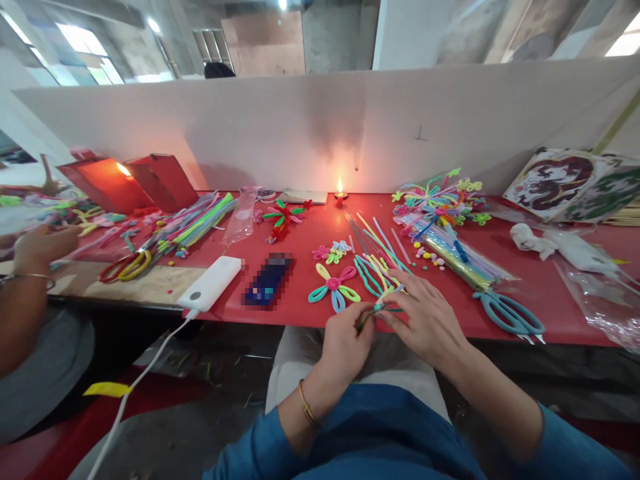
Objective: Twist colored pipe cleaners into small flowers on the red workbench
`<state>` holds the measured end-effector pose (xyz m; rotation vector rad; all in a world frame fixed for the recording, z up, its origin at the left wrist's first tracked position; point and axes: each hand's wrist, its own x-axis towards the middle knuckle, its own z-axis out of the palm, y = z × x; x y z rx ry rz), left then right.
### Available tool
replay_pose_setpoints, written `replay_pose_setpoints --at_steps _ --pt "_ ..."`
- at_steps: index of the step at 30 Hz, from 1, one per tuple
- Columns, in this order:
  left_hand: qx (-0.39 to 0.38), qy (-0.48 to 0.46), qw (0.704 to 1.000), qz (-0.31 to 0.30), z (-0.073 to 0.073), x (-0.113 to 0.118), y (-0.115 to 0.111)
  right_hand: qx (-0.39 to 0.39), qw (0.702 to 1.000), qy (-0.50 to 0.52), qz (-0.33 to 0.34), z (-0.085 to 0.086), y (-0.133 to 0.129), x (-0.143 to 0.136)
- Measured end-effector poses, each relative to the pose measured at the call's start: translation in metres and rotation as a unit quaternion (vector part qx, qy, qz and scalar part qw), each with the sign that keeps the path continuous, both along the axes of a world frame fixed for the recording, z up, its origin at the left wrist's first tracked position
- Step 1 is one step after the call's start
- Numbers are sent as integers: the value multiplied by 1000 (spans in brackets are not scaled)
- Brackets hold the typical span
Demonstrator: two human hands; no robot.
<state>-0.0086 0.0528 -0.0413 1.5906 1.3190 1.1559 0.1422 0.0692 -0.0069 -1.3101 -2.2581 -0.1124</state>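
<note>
Here's the pipe-cleaner piece [379, 307], mostly green with a paler end, held up at the front edge of the red table [300, 315] above the person's lap. The left hand [347, 339] pinches it between thumb and curled fingers; the right hand [424, 317] meets it from the other side, thumb and forefinger closing on it, though its exact shape is hard to make out behind those fingers. Just beyond, loose pipe cleaners [376, 235] fan out, some reaching the right hand. Left of them, a five-petalled pipe-cleaner flower [333, 285] lies flat, smaller blossoms [339, 251] behind it. Further back, a candle [341, 199] burns by the white partition [280, 133]. Out right, blue-handled scissors [510, 315] and scattered pom-poms [429, 256]; out left, a phone [268, 281], a white power bank [213, 283], and a co-worker's hand [45, 245] at the far side.
</note>
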Motion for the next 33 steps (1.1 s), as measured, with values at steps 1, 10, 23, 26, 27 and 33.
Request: replay_pose_setpoints --at_steps 1,10,23,26,27,33 --pt "17 20 1000 -2 -1 0 -1 2 1000 -2 6 -1 0 -3" --pt "-115 -125 984 -61 -2 -5 3 13 989 25 146 0 9 -2" --pt "-270 -362 883 -126 -8 -27 10 -283 911 299 20 -28 0 26" --pt "-206 -402 885 -108 -6 -27 8 -348 811 468 -48 -40 -4 22" --pt "-189 -401 890 -104 -5 -25 7 -369 784 496 -46 -43 -5 20" --pt "-194 -405 893 4 -2 -15 8 -424 777 464 29 -44 -18 12"
